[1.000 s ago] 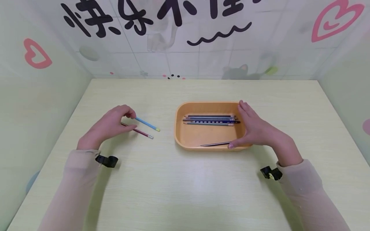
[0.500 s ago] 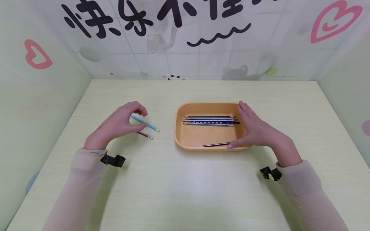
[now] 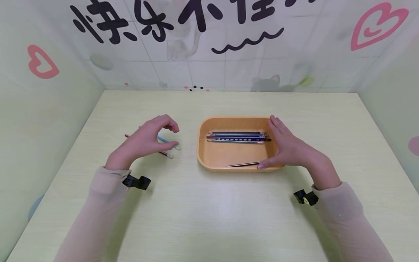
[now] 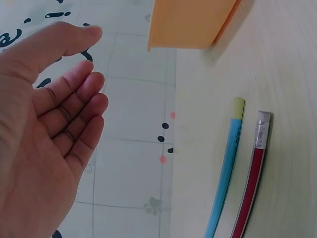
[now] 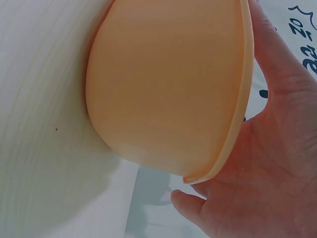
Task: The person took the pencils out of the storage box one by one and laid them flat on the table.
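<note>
My left hand (image 3: 151,136) hovers over the left part of the table, its fingers loosely bent and thumb apart, with nothing in it. Under it lie a light-blue pencil (image 4: 225,168) with a yellow end and a dark-red pencil (image 4: 252,183) with an eraser, both partly hidden by the hand in the head view. My right hand (image 3: 289,147) grips the right end of an orange plastic box (image 3: 203,145), thumb over the near rim and fingers at the far corner. Several dark pencils (image 3: 239,137) lie side by side in the box; a single dark pencil (image 3: 243,164) lies by its near wall.
The pale wooden table (image 3: 209,211) meets a printed back wall (image 3: 209,69) with black lettering, and light side walls (image 3: 42,120) stand left and right. A black wrist camera (image 3: 137,182) sits on the left cuff, another wrist camera (image 3: 306,197) on the right.
My left hand has moved right across the two loose pencils, leaving them lying on the table, and its thumb and fingers have spread apart. My right hand and the box have stayed in place.
</note>
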Available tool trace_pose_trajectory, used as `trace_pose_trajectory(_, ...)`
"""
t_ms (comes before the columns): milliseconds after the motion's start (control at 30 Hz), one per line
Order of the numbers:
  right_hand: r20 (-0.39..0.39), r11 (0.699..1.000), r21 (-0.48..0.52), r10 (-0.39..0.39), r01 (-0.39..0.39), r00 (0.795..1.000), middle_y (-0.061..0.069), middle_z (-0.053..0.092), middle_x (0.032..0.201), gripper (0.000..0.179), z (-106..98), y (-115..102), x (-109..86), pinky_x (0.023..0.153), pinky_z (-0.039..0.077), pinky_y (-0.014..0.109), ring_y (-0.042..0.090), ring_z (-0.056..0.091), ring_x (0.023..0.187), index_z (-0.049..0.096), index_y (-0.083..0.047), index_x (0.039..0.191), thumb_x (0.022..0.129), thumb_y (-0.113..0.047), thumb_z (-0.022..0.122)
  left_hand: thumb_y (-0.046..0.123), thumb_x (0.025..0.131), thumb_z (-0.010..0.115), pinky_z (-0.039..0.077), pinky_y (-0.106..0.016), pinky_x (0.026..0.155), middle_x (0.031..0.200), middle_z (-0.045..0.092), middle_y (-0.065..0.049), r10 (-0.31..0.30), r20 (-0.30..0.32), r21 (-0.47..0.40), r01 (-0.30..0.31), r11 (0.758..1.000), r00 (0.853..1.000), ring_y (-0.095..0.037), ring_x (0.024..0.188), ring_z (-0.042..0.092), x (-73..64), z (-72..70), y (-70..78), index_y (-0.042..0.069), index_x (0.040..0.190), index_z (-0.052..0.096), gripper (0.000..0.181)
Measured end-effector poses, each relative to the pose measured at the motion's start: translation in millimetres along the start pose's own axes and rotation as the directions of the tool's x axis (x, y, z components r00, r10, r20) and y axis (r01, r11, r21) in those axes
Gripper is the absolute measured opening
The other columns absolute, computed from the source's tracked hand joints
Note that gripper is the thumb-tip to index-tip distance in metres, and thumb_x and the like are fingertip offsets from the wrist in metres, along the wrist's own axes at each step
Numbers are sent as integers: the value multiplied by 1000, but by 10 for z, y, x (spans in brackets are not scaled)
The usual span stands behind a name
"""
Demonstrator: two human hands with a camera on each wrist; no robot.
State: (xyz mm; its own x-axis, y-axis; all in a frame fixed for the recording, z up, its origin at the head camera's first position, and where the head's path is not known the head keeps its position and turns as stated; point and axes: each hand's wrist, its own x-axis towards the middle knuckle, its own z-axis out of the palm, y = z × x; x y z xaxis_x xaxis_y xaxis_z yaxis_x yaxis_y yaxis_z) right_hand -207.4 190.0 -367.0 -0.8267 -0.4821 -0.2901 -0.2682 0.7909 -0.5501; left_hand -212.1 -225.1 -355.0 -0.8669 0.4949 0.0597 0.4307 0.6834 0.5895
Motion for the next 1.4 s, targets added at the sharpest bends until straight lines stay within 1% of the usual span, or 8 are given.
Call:
trace_pose_trajectory(200,-2,1000,3,-5,5,1000,15,-18,166,142,1,2,0,123,6,62,36,-16,154,-9,2,156,68,-58,84,15,85,76,45,-44,103,107,62,-4,30,14,-18,-30,999,999,-27,110,57,74,45,91,10,107,60,28)
trace_pose_trajectory(433,-7,1000,-4,-13,13,1000,16,-18,166,142,5,1,-1,123,6,61,36,-16,154,-8,3,156,68,-58,85,15,84,77,45,-47,103,109,63,-6,60,35,-40,-59,997,998,-28,110,57,167,107,179,8,108,59,31)
trace_pose_trajectory(667,-7,1000,2,-14,14,1000,16,-18,166,142,5,-10,6,123,6,62,36,-16,154,-9,2,156,68,-58,85,16,84,78,47,-46,103,109,63,-4,82,52,-57,-79,995,995,-27,110,58,239,182,267,9,109,60,31)
trace_pose_trajectory(767,-6,1000,1,-13,13,1000,16,-18,166,142,5,-10,0,123,6,62,37,-16,154,-9,2,156,68,-58,85,16,84,77,47,-46,103,110,63,-7,92,67,-69,-88,994,993,-27,110,58,285,228,295,6,110,61,32)
trace_pose_trajectory(967,-16,1000,-13,-22,21,1000,17,-18,166,143,13,-7,1,123,6,62,38,-16,154,-9,3,156,67,-58,85,16,85,75,48,-46,103,111,65,-12,124,93,-72,-117,991,988,-28,109,59,385,312,354,4,111,61,32)
trace_pose_trajectory(1167,-20,1000,-19,-22,21,1000,18,-17,166,143,20,1,6,123,6,62,38,-15,154,-8,3,156,67,-59,85,17,87,74,49,-44,102,111,64,-12,140,129,-79,-131,988,982,-29,110,60,479,402,412,4,112,61,31)
trace_pose_trajectory(1300,-18,1000,-12,-20,20,1000,18,-17,166,143,21,-1,3,122,6,62,38,-15,154,-8,4,156,67,-58,85,18,87,74,49,-43,102,110,65,-12,167,142,-80,-157,984,976,-28,109,60,538,461,445,4,113,61,33)
trace_pose_trajectory(1400,-20,1000,-12,-21,21,1000,18,-17,166,143,25,-3,1,122,6,63,38,-15,154,-8,4,156,67,-58,85,18,86,74,49,-42,103,111,65,-11,189,152,-88,-178,980,970,-25,109,60,583,510,466,4,113,61,33)
